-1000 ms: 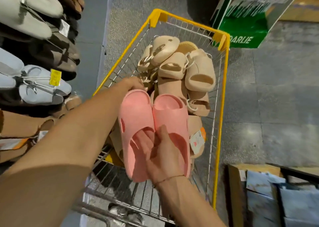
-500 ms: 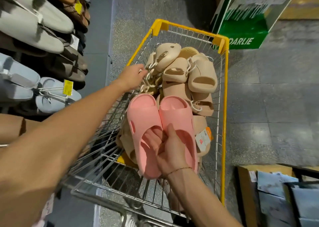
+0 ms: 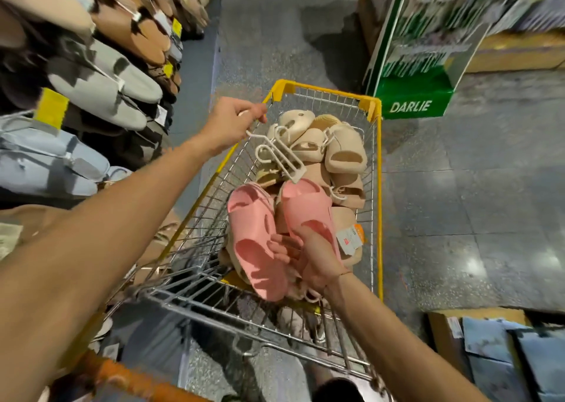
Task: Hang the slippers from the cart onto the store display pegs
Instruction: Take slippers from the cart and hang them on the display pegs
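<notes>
The right hand grips a pair of pink slippers above the wire cart, fingers curled into the strap openings and thumb pressed on the right slipper's upper. The two slippers fan apart at the toe ends, soles facing away from the camera, their heels gathered in the palm. The left hand reaches across the cart's yellow-trimmed left rim, its fingers pinched shut on the top of a white plastic hanger. The hanger slants down to the right, its lower end just beside the toe of the right pink slipper; whether they touch cannot be told.

Inside the cart lies a heap of beige slippers, piled toward the far end, several with white hangers looped through them. A white and orange price tag sits at the right of the pink pair, against the beige heap.

To the left runs the store display, crowded with hanging slippers in grey, tan, brown and pale blue, with yellow tags among them; the pegs themselves are hidden by the stock. Beyond the cart on the speckled floor stands a green cardboard stand lettered DARLIE. At the lower right is an open carton holding bluish packets
</notes>
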### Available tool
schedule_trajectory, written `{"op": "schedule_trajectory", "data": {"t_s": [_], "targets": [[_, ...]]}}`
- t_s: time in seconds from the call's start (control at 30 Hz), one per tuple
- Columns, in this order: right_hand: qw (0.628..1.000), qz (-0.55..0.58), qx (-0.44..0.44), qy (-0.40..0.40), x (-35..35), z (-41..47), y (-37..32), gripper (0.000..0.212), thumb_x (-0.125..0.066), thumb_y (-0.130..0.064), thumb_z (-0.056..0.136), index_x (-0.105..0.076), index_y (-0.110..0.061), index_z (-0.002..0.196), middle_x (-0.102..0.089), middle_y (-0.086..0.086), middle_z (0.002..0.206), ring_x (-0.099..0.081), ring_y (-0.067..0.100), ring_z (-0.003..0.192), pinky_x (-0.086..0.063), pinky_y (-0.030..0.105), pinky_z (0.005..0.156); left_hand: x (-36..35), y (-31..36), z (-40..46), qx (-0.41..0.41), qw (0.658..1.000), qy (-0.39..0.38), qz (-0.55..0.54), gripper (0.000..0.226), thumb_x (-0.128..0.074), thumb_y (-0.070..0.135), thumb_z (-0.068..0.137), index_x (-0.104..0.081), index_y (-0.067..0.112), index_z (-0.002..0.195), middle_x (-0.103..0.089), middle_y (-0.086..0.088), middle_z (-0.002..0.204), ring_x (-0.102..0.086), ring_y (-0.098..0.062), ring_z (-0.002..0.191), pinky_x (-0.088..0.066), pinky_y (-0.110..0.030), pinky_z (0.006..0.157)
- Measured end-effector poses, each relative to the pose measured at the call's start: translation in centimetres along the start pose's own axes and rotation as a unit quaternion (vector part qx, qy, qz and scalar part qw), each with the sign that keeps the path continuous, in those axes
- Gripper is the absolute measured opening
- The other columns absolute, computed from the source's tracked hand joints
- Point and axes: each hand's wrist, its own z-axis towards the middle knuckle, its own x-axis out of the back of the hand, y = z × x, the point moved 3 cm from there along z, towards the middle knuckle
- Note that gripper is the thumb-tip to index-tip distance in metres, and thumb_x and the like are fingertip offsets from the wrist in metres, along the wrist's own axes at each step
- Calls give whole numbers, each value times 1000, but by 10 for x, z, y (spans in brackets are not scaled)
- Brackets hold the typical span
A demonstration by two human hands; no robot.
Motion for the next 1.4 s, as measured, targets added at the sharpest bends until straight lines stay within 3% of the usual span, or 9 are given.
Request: {"op": "schedule_trajectory", "data": {"t_s": [0.2, 0.33, 0.5, 0.63, 0.73, 0.87, 1.1, 1.23, 1.4], "targets": [[994, -73, 57, 58, 28, 2, -5, 17, -51, -21, 95, -58, -9, 86, -59, 7, 69, -47, 17, 55, -34, 28, 51, -18, -20, -35, 74, 994, -85, -12, 33, -74, 48, 86, -77, 19, 69, -56, -12, 66, -45, -20, 62, -39, -31, 61], [916, -257, 248, 183, 47, 4, -13, 22, -55, -29, 89, -56, -7, 90, -59, 7, 83, -51, 19, 75, -42, 35, 64, -32, -37, -66, 111, 980, -168, 1, 47, -72, 64, 74, -73, 19, 60, -58, -7, 62, -47, -14, 57, -37, -27, 56], [839, -483, 249, 19, 30, -11, 8, 45, -54, -56, 95, -71, -16, 85, -70, -3, 79, -63, 12, 74, -50, 32, 73, -60, -50, -101, 139, 963, -230, -21, 64, -69, 66, 75, -71, 2, 75, -59, -10, 65, -49, -15, 55, -38, -26, 54], [906, -376, 196, -11, 34, -14, 31, 40, -58, -37, 98, -68, -8, 72, -61, -6, 55, -51, 10, 54, -41, 29, 57, -73, -59, -119, 109, 974, -196, -17, 34, -65, 44, 94, -70, 30, 64, -61, 1, 69, -54, -8, 59, -43, -20, 60], [930, -319, 179, -17, 44, -10, 49, 51, -58, -43, 98, -61, 7, 85, -51, 5, 60, -42, 18, 54, -34, 28, 51, -54, -89, -124, 107, 991, -75, 26, 14, -58, 41, 99, -68, 33, 101, -66, 2, 100, -62, -11, 93, -51, -37, 90], [931, -322, 168, -17, 45, 0, 69, 51, -56, -49, 97, -65, 1, 92, -60, 14, 59, -52, 19, 49, -39, 29, 46, -42, -123, -156, 190, 960, -162, 129, 45, -59, 38, 97, -42, 25, 137, -58, 1, 114, -59, -19, 103, -49, -36, 90], [936, -305, 171, -32, 40, 11, 81, 37, -53, -38, 102, -64, -4, 94, -65, 3, 58, -54, 14, 42, -38, 22, 40, -64, -118, -140, 203, 963, -146, 98, 25, -55, 39, 95, -65, 17, 103, -64, -2, 111, -63, -27, 109, -48, -36, 87], [929, -325, 175, -5, 41, 23, 80, 39, -54, -43, 100, -67, -7, 92, -68, 5, 65, -56, 16, 51, -43, 25, 47, -67, -101, -130, 242, 951, -151, 119, 36, -41, 21, 105, -66, -3, 113, -63, -14, 114, -59, -30, 110, -43, -36, 93], [915, -348, 203, 14, 32, 35, 76, 42, -55, -52, 95, -67, -13, 85, -70, 3, 71, -59, 15, 61, -46, 29, 58, -70, -73, -129, 287, 943, -161, 56, 28, -43, 10, 99, -66, -4, 106, -65, -26, 115, -56, -26, 86, -43, -32, 70]]}}
